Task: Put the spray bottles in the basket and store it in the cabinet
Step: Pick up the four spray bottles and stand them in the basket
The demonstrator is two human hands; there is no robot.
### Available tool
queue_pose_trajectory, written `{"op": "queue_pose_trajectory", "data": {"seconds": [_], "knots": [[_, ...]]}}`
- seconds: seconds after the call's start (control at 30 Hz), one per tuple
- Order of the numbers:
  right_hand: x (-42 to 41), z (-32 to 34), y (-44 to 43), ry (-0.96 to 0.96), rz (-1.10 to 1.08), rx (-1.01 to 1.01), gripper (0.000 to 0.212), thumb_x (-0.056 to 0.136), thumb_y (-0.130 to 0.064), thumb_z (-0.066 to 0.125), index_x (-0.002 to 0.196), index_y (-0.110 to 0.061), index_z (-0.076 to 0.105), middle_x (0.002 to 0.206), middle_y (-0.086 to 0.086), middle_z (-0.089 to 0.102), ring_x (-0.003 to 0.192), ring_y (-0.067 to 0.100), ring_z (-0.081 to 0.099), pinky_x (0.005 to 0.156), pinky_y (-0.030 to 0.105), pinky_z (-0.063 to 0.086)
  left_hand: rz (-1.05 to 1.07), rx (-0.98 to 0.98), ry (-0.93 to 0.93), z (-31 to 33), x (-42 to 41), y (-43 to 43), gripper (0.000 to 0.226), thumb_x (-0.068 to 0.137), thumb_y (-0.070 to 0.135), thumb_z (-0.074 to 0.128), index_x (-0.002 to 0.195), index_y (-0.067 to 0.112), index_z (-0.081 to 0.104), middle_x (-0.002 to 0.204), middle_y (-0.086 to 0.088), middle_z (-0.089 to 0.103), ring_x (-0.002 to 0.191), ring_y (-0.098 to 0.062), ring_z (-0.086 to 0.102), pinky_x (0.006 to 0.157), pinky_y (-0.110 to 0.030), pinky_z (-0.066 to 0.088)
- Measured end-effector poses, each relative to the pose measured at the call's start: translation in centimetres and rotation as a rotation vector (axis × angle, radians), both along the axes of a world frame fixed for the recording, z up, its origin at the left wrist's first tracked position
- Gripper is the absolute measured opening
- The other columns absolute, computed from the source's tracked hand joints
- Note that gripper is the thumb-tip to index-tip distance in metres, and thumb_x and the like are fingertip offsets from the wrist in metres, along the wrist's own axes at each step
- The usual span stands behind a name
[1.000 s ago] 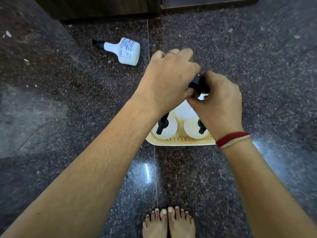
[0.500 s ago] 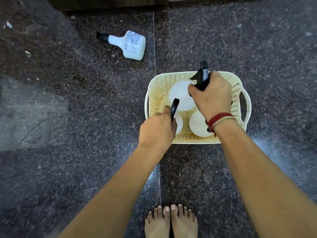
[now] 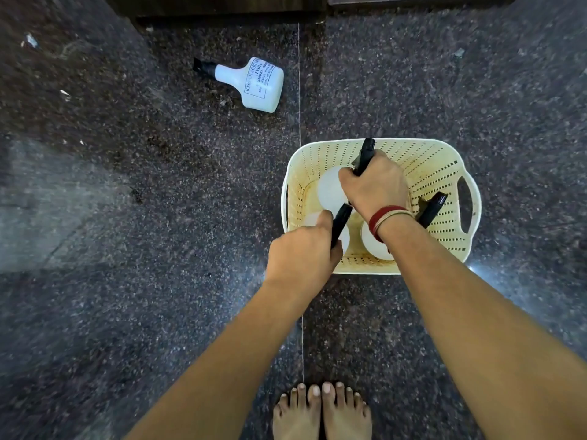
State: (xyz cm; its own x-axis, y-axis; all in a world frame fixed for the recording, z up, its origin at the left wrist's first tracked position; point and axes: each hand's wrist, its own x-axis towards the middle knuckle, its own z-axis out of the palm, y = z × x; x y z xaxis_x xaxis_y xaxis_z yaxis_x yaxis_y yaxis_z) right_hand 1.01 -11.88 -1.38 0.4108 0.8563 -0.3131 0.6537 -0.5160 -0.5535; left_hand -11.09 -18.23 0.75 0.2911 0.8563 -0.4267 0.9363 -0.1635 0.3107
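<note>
While the cream basket (image 3: pixel 438 173) is sitting on the dark speckled floor (image 3: pixel 476 90) holding three white spray bottles upright, the right hand (image 3: pixel 374 185) is gripping the far bottle's black trigger head (image 3: pixel 366 154); the left hand (image 3: pixel 301 252) is clasping the near-left bottle's nozzle (image 3: pixel 340 222). A fourth spray bottle (image 3: pixel 254 84) is lying on its side well apart, near the wooden cabinet base (image 3: pixel 222 7); bare feet (image 3: pixel 320 411) are standing below.
</note>
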Motion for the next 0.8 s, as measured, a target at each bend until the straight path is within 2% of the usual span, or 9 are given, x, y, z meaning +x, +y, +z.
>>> {"op": "queue_pose_trajectory", "data": {"seconds": [0.07,0.23,0.3,0.37,0.43,0.53,0.6,0.7,0.8], "knots": [[-0.1,0.2,0.1,0.003,0.017,-0.016,0.029,0.083,-0.031,0.058,0.098,-0.007,0.058,0.094,0.01,0.066,0.091,0.029,0.059,0.071,0.028,0.037,0.036,-0.041,-0.024,-0.6,0.0,-0.7,0.028,0.095,0.034,0.046,0.112,0.013,0.037,0.085,-0.006,0.066,0.077,-0.034,0.065,0.057,-0.033,0.038],[0.2,-0.5,0.7,0.071,0.004,-0.091,0.043,0.08,-0.051,0.057,0.099,-0.011,0.055,0.091,0.008,0.069,0.088,0.028,0.065,0.079,0.036,0.051,0.127,-0.084,-0.1,-1.0,0.5,-0.7,0.029,0.094,0.032,0.049,0.112,0.013,0.037,0.088,-0.008,0.067,0.079,-0.035,0.066,0.059,-0.035,0.041],[0.6,0.1,0.8,0.084,0.035,-0.168,0.06,0.077,-0.066,0.054,0.104,-0.012,0.055,0.099,0.007,0.068,0.095,0.027,0.064,0.083,0.038,0.05,0.1,-0.102,-0.1,-0.6,0.4,-0.3,0.04,0.09,0.044,0.054,0.111,0.014,0.038,0.089,-0.008,0.067,0.081,-0.035,0.066,0.06,-0.035,0.042],[1.0,1.3,0.6,0.026,0.08,-0.185,0.074,0.076,-0.072,0.051,0.117,-0.011,0.053,0.116,0.009,0.061,0.108,0.029,0.057,0.091,0.041,0.046,0.063,-0.089,-0.061,0.1,-0.1,0.3,0.059,0.082,0.066,0.052,0.111,0.016,0.041,0.087,-0.006,0.065,0.081,-0.033,0.064,0.06,-0.034,0.042],[0.9,3.0,0.1,-0.118,0.116,0.006,0.073,0.08,-0.066,0.052,0.128,-0.012,0.046,0.126,0.012,0.05,0.116,0.033,0.05,0.094,0.044,0.041,0.04,0.029,-0.033,0.7,-1.0,0.8,0.071,0.077,0.076,0.043,0.117,0.017,0.042,0.088,-0.003,0.062,0.084,-0.031,0.063,0.061,-0.035,0.044],[-1.2,5.6,0.5,-0.272,0.307,0.293,0.062,0.086,-0.053,0.053,0.134,-0.016,0.039,0.131,0.013,0.042,0.119,0.033,0.044,0.093,0.045,0.04,0.005,0.223,0.002,1.1,-2.5,1.6,0.076,0.082,0.074,0.031,0.131,0.017,0.038,0.112,-0.005,0.057,0.104,-0.03,0.057,0.08,-0.042,0.046],[-3.0,6.2,2.0,-0.298,0.466,0.314,0.064,0.087,-0.051,0.052,0.139,-0.017,0.035,0.14,0.014,0.037,0.125,0.032,0.04,0.1,0.045,0.038,0.12,0.158,-0.01,0.5,-3.4,2.3,0.074,0.085,0.071,0.027,0.137,0.019,0.035,0.123,-0.005,0.05,0.115,-0.03,0.05,0.089,-0.045,0.043],[-5.5,5.8,4.7,-0.311,0.597,0.278,0.066,0.088,-0.045,0.055,0.143,-0.016,0.031,0.149,0.015,0.03,0.135,0.033,0.032,0.109,0.047,0.03,0.339,0.032,-0.078,-0.5,-4.3,3.5,0.064,0.091,0.063,0.033,0.139,0.021,0.03,0.13,-0.006,0.043,0.121,-0.031,0.045,0.093,-0.049,0.044],[-7.3,4.4,7.2,-0.392,0.741,0.275,0.066,0.089,-0.043,0.055,0.143,-0.013,0.031,0.148,0.018,0.03,0.135,0.035,0.033,0.112,0.048,0.028,0.383,-0.128,-0.069,-2.1,-4.4,4.1,0.071,0.091,0.05,0.047,0.147,0.019,0.014,0.137,-0.01,0.039,0.124,-0.035,0.045,0.096,-0.051,0.044]]}}
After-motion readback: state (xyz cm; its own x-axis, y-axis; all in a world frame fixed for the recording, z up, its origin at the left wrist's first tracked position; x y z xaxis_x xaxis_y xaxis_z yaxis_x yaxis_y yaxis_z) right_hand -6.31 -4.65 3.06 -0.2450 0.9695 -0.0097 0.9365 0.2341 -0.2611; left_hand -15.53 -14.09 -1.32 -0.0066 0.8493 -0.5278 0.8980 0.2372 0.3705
